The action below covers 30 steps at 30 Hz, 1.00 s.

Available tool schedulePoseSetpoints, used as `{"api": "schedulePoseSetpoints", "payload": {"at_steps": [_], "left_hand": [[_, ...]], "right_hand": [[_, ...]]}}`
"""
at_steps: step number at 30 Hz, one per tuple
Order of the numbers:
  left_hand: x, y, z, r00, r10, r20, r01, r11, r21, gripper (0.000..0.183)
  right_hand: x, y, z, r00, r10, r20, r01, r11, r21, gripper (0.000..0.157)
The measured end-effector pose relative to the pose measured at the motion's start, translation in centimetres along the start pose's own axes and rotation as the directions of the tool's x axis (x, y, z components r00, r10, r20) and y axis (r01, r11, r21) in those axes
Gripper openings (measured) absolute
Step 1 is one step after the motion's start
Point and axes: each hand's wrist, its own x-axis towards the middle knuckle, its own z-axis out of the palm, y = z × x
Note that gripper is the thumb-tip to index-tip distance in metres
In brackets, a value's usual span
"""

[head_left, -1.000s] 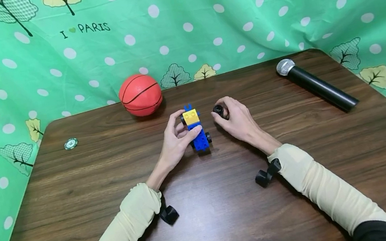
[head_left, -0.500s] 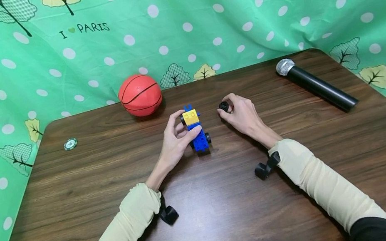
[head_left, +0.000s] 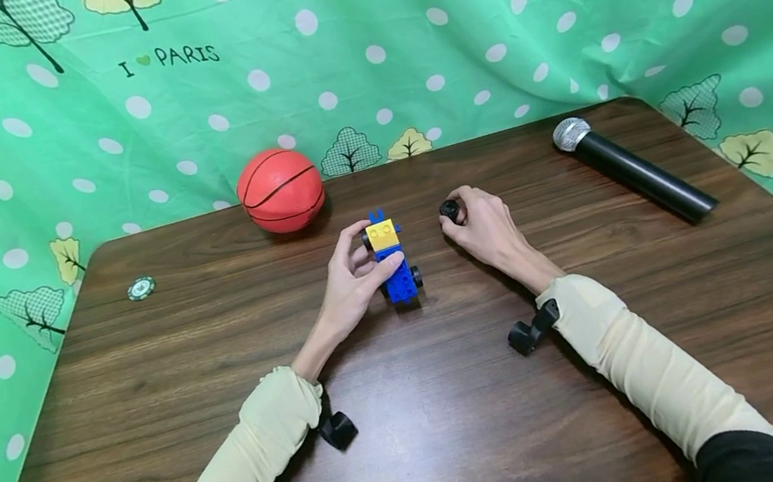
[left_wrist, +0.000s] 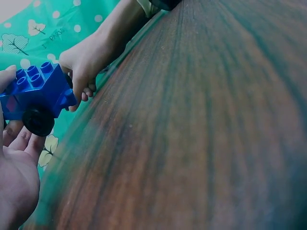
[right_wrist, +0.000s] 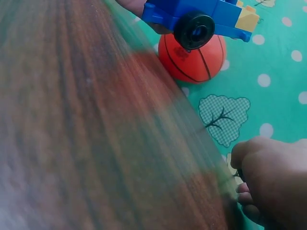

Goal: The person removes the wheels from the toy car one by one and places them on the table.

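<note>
My left hand (head_left: 351, 284) grips a blue and yellow toy car (head_left: 398, 277) of building bricks, thumb across its blue top and fingers at its left side. Black wheels show on the car, such as the near wheel (right_wrist: 194, 30) in the right wrist view. At the yellow end's right side, only a blue stub (head_left: 397, 227) sticks out. To the right, apart from the car, my right hand (head_left: 488, 229) pinches a small round black toy wheel (head_left: 450, 211) between thumb and fingers. The right wrist view mostly hides that wheel behind the hand.
An orange-red toy basketball (head_left: 281, 190) sits by the far edge of the wooden table (head_left: 413, 405). Over at the right lies a black microphone (head_left: 637, 172) with a silver head. A green-and-white poker chip (head_left: 141, 288) lies at the left. Green printed cloth (head_left: 354, 35) hangs behind.
The right hand has drawn away from the car, to the right and slightly farther back, carrying the black wheel. My left hand and the car have stayed put.
</note>
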Motion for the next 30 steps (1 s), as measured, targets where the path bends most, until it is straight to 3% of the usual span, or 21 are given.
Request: {"api": "schedulePoseSetpoints", "payload": {"at_steps": [14, 30], "left_hand": [[0.0, -0.06, 0.02, 1.0, 0.003, 0.002, -0.003, 1.0, 0.015, 0.064], [0.0, 0.11, 0.1, 1.0, -0.001, 0.005, 0.001, 1.0, 0.014, 0.061]], "right_hand": [[0.18, 0.29, -0.03, 0.996, 0.009, 0.088, -0.004, 0.999, -0.053, 0.035], [0.22, 0.2, 0.08, 0.994, 0.012, 0.113, -0.004, 0.997, -0.071, 0.037]]}}
